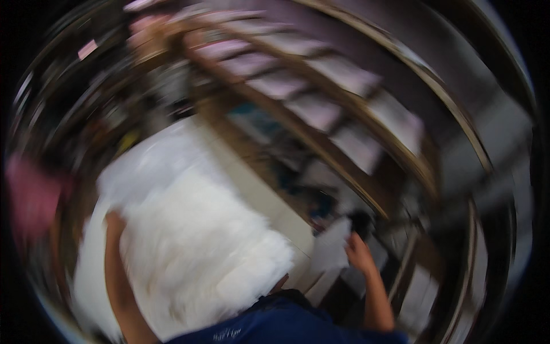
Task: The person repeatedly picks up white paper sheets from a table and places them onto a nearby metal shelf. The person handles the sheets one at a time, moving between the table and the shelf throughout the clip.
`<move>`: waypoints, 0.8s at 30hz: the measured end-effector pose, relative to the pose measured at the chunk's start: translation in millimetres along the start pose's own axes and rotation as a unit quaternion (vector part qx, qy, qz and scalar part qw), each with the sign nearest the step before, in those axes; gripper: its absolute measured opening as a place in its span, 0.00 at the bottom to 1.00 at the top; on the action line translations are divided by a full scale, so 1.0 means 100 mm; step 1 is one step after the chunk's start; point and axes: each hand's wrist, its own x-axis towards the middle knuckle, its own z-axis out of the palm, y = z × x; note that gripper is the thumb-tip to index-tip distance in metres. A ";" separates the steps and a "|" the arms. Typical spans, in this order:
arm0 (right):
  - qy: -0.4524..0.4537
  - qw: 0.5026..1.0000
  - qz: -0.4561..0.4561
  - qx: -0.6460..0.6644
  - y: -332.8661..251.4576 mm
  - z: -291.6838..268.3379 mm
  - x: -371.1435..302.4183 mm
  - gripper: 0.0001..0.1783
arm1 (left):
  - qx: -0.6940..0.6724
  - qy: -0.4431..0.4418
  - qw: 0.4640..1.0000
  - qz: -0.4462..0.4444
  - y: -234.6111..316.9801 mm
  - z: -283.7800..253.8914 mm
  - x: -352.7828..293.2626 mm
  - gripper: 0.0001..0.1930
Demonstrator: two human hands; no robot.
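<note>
A thick pile of white fluffy material (200, 235), like wadding or fur, lies across a pale table (269, 206) in front of me. My left hand (114, 221) reaches to the left edge of the pile and rests on or beside it; motion smears its fingers. Off the table's right side, my right hand (359, 253) is closed on the edge of a flat pale sheet (332, 246), whose exact kind the blur hides. A smoother white layer (163, 157) covers the table's far end, beyond the fluffy part.
Wooden shelves (309, 135) with rows of pale stacks run along the right and far side. Blurred items, some teal (255, 121), sit beneath them. Another rack (418, 292) stands at the lower right. Something pink (34, 195) shows at far left.
</note>
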 end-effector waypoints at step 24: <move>0.511 0.816 0.246 0.109 1.65 -5.21 -3.09 0.10 | -0.386 -0.036 0.872 0.300 4.60 -3.92 -1.07 0.17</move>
